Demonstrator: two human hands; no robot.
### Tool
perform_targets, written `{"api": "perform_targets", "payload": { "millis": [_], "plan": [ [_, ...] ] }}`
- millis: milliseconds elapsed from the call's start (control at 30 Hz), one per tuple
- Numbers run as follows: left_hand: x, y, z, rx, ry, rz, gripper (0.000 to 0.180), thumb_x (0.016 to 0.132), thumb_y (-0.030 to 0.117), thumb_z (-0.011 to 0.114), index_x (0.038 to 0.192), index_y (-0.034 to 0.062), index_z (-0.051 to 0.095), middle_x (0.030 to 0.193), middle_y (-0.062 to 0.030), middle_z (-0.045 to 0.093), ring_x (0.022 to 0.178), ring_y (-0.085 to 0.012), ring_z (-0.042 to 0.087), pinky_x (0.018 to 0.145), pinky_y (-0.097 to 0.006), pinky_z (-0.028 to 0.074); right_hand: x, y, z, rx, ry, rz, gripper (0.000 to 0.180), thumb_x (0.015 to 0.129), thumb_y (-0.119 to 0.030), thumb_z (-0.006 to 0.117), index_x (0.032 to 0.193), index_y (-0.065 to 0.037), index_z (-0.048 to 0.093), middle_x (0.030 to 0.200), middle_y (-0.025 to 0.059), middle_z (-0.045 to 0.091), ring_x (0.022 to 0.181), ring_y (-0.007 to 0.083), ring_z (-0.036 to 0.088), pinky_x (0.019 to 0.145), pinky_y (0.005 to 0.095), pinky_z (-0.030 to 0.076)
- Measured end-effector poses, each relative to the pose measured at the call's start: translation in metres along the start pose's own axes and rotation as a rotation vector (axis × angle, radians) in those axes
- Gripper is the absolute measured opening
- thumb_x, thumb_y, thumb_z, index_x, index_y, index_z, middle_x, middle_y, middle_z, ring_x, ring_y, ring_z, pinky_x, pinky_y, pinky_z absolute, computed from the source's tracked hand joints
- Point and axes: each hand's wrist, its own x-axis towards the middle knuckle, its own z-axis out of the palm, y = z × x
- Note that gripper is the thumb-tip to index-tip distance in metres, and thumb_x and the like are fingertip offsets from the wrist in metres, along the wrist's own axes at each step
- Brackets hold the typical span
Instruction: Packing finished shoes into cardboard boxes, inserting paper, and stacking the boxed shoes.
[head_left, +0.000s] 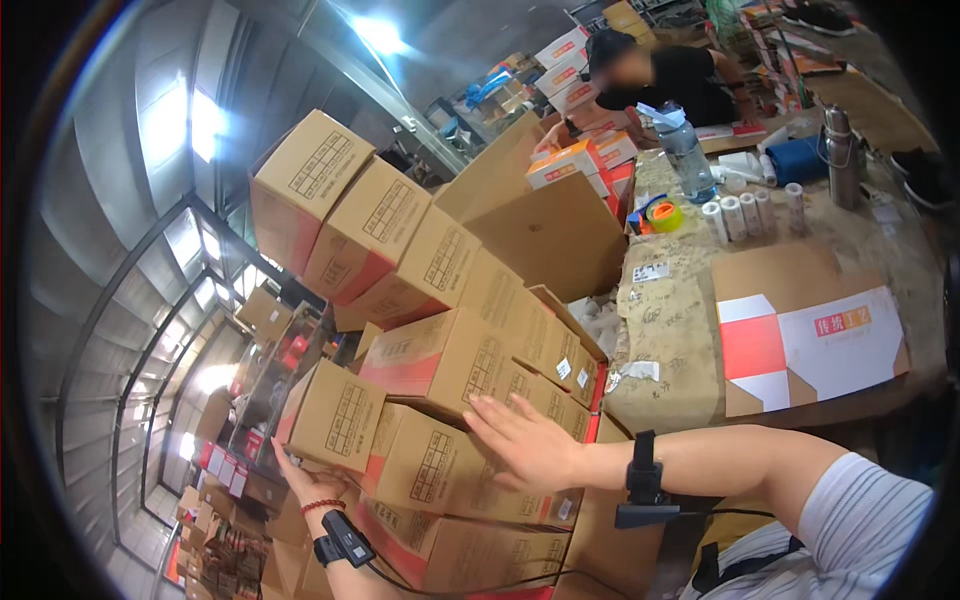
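Brown cardboard cartons with red lower bands and printed grids stand in a tall stack before me. My left hand [312, 482] lies against the lower left corner of one carton [338, 415], a finger stretched up along its side; other fingers are partly hidden. Beside that carton stands another carton [415, 460]. My right hand [525, 445] rests flat with spread fingers on the printed faces of cartons in the middle of the stack. A red bead bracelet [322, 505] and a black strapped device are on my left wrist; a similar device [645, 480] is on the right.
To the right, a paper-covered table [670, 310] bears a flattened box blank [840, 340], white rolls [735, 218], tape rolls [664, 214], a water bottle [685, 160] and a metal flask [840, 160]. Across it a person [680, 90] works near orange-white boxes. A large open carton [550, 230] stands between.
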Motion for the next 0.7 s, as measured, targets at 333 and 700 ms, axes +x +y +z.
{"api": "perform_targets", "payload": {
  "millis": [333, 700],
  "plan": [
    [0.001, 0.016, -0.011, -0.012, -0.002, 0.018, 0.062, 0.063, 0.055, 0.063, 0.113, 0.0176, 0.054, 0.126, -0.0056, 0.047, 0.113, -0.0263, 0.043, 0.087, -0.05, 0.039, 0.056, -0.011, -0.005, 0.181, 0.145, -0.103, 0.07, 0.082, -0.024, 0.061, 0.138, 0.003, 0.029, 0.141, 0.0201, 0.034, 0.134, 0.0328, 0.029, 0.109, 0.0476, 0.026],
    [-0.01, 0.018, -0.016, 0.323, -0.472, 0.519, 0.045, 0.09, 0.03, 0.045, 0.121, -0.0008, 0.053, 0.112, -0.0099, 0.061, 0.097, -0.0211, 0.062, 0.081, -0.036, 0.054, 0.034, -0.011, 0.016, 0.205, 0.067, 0.063, 0.077, 0.088, -0.032, 0.056, 0.142, 0.006, 0.016, 0.149, 0.023, 0.015, 0.139, 0.0347, 0.018, 0.112, 0.045, 0.021]
  ]
}}
